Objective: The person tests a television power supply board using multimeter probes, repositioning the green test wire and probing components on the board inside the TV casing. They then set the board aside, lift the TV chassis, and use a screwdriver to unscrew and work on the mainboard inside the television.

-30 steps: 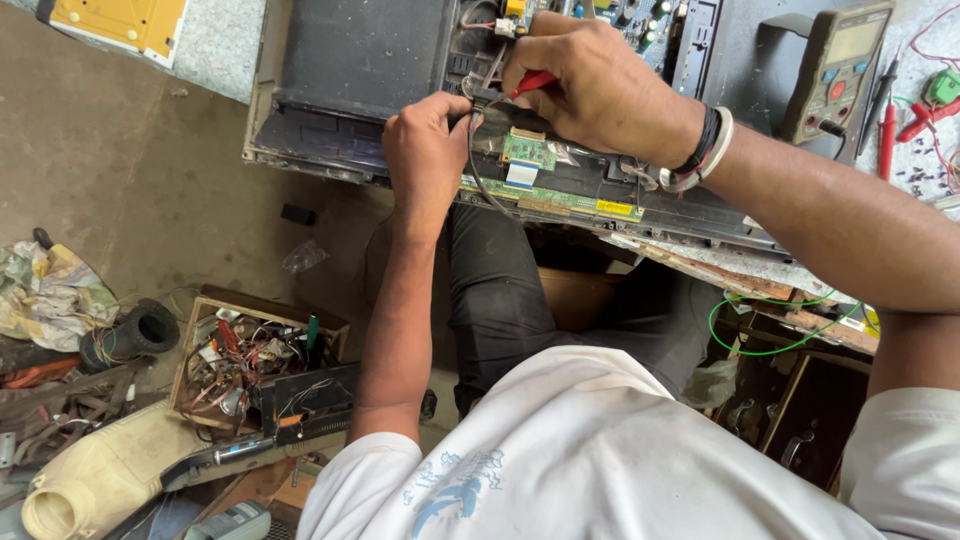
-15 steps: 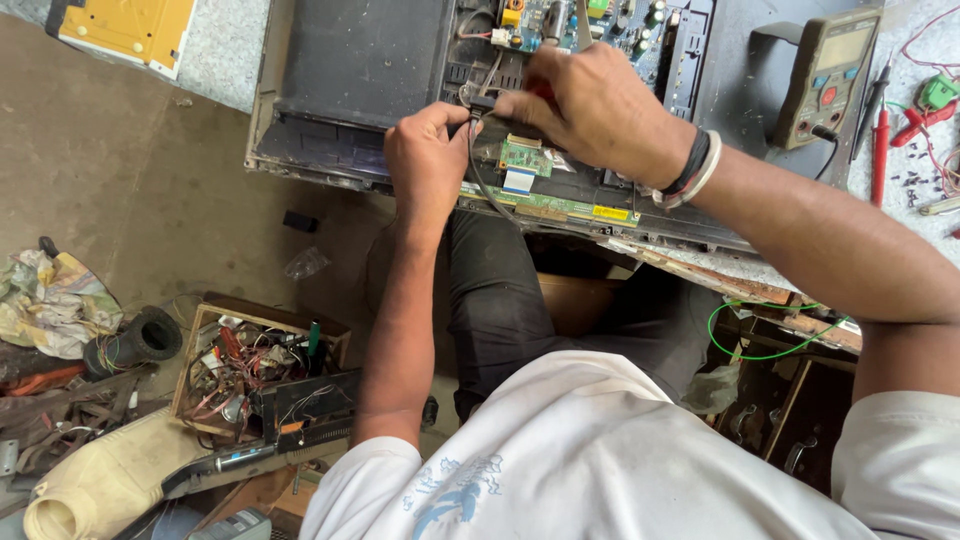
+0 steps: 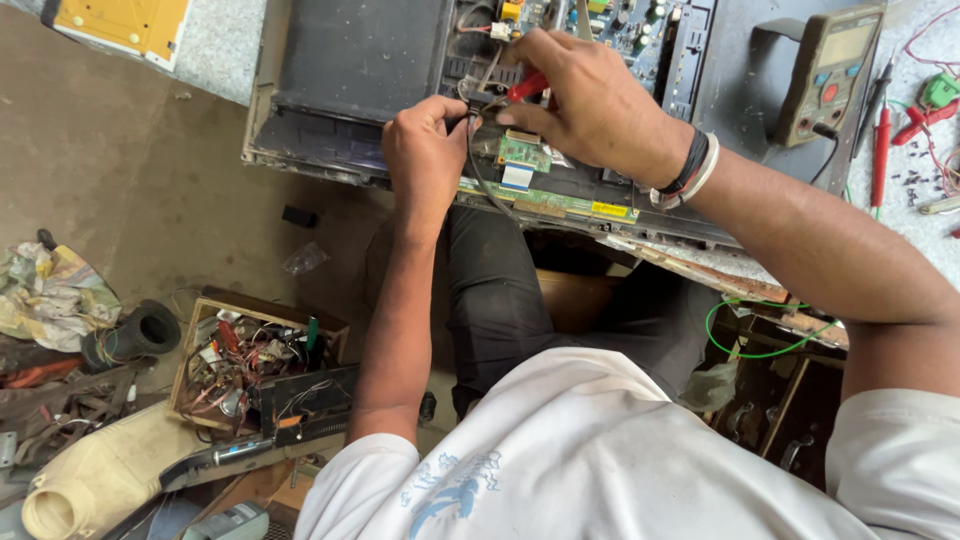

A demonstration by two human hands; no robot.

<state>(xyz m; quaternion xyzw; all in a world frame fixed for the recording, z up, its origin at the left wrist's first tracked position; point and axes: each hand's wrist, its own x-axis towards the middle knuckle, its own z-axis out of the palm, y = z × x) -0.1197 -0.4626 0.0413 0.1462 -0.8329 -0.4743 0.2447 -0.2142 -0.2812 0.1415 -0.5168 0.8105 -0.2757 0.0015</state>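
Left hand (image 3: pixel 425 150) is pinching a black wire (image 3: pixel 478 165) over the opened panel (image 3: pixel 350 70); right hand (image 3: pixel 590 100) is gripping a red tool (image 3: pixel 527 86) just beside it; a yellow strip label (image 3: pixel 608 209) is lying along the panel's near edge; a meter (image 3: pixel 828 75) is sitting right of the panel.

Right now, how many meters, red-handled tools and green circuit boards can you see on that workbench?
Multimeter: 1
Red-handled tools: 3, namely the tool in the right hand, a red probe and red-handled pliers
Green circuit boards: 2, namely a small green board and a main board
Total: 6
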